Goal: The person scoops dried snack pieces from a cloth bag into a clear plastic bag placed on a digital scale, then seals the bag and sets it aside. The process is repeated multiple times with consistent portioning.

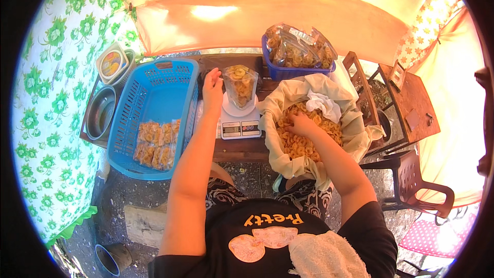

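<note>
A clear pouch, part filled with round yellow-brown chips, stands upright on a white digital scale. My left hand is raised at the pouch's left side, its fingers stretched out and nothing in them. Whether a fingertip touches the pouch edge is hard to see. My right hand is down in a heap of loose chips, fingers curled in among them and partly hidden. The heap lies in a large container lined with cream cloth. A crumpled white tissue or plastic rests on the chips.
At left, a blue basket holds several small packed bags. A metal bowl and a round tub stand beyond it. Behind the cloth-lined container, a dark blue basket carries filled pouches. A brown chair stands right.
</note>
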Motion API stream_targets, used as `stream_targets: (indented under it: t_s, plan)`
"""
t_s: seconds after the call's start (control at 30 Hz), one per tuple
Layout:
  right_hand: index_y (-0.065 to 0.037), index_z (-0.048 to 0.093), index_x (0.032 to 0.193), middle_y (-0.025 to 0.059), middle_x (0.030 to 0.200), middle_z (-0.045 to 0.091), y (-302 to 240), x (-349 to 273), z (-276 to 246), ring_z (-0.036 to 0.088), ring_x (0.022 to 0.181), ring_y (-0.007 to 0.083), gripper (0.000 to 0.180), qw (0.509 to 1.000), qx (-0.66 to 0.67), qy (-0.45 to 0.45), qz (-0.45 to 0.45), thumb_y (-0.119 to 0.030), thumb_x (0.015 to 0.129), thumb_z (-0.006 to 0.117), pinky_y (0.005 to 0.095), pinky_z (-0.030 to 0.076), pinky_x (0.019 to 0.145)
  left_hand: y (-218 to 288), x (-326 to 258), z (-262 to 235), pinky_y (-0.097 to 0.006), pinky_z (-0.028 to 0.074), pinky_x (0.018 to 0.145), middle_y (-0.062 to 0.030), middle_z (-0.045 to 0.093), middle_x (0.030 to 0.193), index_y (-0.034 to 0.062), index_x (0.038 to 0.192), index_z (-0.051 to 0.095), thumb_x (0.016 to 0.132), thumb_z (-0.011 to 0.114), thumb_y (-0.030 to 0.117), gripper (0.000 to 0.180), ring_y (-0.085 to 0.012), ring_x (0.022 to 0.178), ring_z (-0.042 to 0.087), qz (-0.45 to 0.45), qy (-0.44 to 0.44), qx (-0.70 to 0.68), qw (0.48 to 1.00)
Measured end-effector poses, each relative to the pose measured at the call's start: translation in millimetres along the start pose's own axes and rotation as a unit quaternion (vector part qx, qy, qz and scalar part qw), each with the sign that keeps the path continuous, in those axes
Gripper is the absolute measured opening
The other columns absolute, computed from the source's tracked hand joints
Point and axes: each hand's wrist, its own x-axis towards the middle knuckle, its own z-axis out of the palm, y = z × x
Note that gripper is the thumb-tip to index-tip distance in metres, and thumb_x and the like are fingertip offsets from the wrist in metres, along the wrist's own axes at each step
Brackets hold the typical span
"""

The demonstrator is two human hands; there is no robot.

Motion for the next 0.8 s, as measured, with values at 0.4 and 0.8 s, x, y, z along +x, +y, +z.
stream_targets:
  t_s: [0.4, 0.8]
  plan:
    - [-0.005, 0.057, 0.116, 0.0057, 0.099, 0.065, 68.4, -57.0, -69.5, 0.060, 0.081, 0.0140, 0.037, 0.903, 0.417, -0.088, 0.057, -0.020, 0.084, 0.067, 0.0291, 0.047, 0.070, 22.7, -9.8, -5.9, -0.032, 0.039, 0.098, -0.0114, 0.056, 0.119, 0.0024, 0.122, 0.053, 0.093, 0.047, 0.003, 0.030, -0.0201, 0.111, 0.052, 0.084, 0.074, 0.036, 0.993]
    - [-0.012, 0.057, 0.109, -0.0027, 0.095, 0.062, 63.2, -78.8, -68.9, 0.059, 0.079, 0.0106, 0.018, 0.651, 0.747, -0.134, 0.025, -0.010, 0.092, 0.054, 0.0310, 0.049, 0.071, 12.7, -129.8, 144.7, -0.030, 0.047, 0.076, -0.0097, 0.054, 0.110, 0.0021, 0.111, 0.057, 0.084, 0.066, 0.010, 0.030, -0.0199, 0.086, 0.057, 0.160, -0.289, 0.142, 0.933]
